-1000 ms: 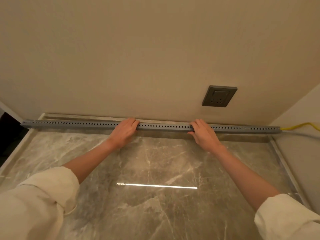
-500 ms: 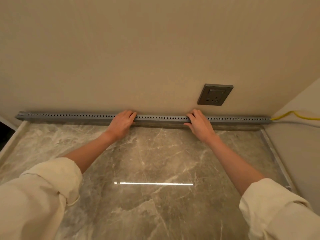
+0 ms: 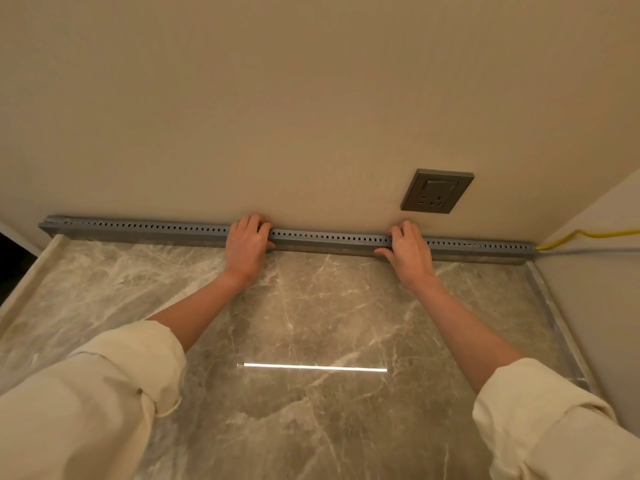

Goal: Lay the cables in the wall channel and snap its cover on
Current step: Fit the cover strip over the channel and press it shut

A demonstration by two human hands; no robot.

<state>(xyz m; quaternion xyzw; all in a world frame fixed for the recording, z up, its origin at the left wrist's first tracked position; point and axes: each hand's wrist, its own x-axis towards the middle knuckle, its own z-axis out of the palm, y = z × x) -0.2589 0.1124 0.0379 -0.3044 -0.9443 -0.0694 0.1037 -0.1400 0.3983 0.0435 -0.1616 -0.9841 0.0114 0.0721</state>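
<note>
Grey slotted channel (image 3: 329, 237), just one, runs along the far wall at the marble table (image 3: 311, 323) edge; two hands, left hand (image 3: 246, 247) and right hand (image 3: 408, 252), grip it; one yellow cable (image 3: 585, 235) exits right.

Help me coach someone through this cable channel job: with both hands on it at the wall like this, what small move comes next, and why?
Probably slide both hands outward and press again. The left hand and right hand grip the grey channel only near its middle, while its long ends beyond them are unpressed. The yellow cable already exits the right end. Whether the cover is fully seated cannot be told.
</note>
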